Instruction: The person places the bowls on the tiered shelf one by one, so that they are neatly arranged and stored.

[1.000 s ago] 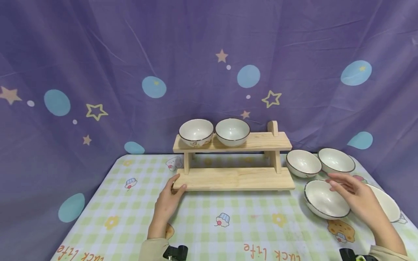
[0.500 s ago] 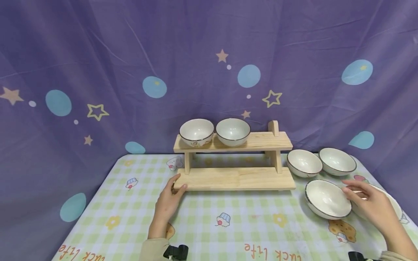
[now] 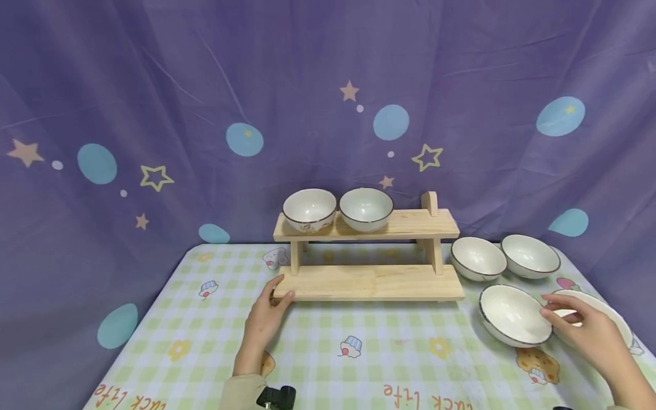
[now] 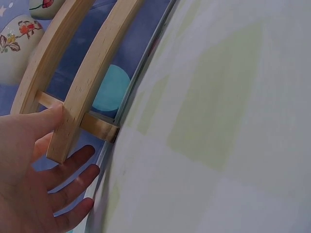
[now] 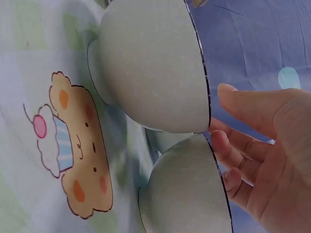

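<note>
In the head view a two-tier wooden display rack (image 3: 369, 283) stands on the table, two white bowls with dark rims, a left one (image 3: 310, 206) and a right one (image 3: 366, 205), on its upper board. My left hand (image 3: 263, 322) grips the left end of the lower board; the left wrist view shows the thumb (image 4: 51, 119) on its face. At the right, my right hand (image 3: 589, 327) hovers at the rim of the nearest bowl (image 3: 512, 316), thumb and fingers loosely bent. In the right wrist view, the fingertips are right at this bowl's (image 5: 155, 68) rim, the thumb slightly apart.
Two more bowls, one beside the rack (image 3: 478, 259) and one behind (image 3: 530, 256), sit at the back right. Another bowl (image 3: 617, 324) lies partly behind my right hand. A checked cloth (image 3: 389, 347) covers the table; a purple curtain (image 3: 307, 68) hangs behind.
My right hand has moved right, from over the nearest bowl to its right rim, and its fingers have drawn closer together. The left hand keeps its grip on the rack; the bowls stay put.
</note>
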A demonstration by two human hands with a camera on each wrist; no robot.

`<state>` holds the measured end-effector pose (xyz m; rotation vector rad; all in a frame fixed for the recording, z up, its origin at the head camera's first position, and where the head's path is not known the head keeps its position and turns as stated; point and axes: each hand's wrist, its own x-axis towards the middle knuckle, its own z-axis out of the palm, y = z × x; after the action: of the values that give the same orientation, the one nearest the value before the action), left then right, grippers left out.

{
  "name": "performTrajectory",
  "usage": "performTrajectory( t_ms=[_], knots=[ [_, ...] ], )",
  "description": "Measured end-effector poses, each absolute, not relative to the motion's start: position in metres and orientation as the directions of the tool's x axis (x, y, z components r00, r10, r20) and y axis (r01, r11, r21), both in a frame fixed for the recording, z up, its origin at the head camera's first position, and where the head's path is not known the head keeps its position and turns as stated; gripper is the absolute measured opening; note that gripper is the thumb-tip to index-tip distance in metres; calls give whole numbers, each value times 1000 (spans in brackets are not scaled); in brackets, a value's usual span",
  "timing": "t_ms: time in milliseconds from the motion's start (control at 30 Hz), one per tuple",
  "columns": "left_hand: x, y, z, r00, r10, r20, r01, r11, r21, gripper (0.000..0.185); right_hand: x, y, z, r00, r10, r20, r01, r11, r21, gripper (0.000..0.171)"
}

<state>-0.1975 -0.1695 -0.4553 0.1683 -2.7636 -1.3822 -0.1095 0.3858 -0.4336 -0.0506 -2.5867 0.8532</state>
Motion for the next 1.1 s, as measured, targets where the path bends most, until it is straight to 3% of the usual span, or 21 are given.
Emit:
performTrajectory(
  t_ms=[267, 667, 867, 1100],
  knots=[
    [-198, -169, -456, -993, -118, -3, -73, 594, 801, 63, -116, 382, -438, -901, 115, 419, -117, 864, -490, 26],
    [-198, -169, -456, -993, -122, 2, -76, 628, 774, 63, -130, 376, -440, -934, 102, 341, -52, 908, -416, 31],
    [-197, -169, -454, -992, -129, 5, -78, 628, 774, 62, -135, 375, -441, -948, 152, 281, 18, 904, -428, 36],
    [-196, -167, -453, -992, -127, 7, -75, 626, 776, 62, -136, 371, -443, -917, 235, 323, 79, 899, -431, 31]
  ],
)
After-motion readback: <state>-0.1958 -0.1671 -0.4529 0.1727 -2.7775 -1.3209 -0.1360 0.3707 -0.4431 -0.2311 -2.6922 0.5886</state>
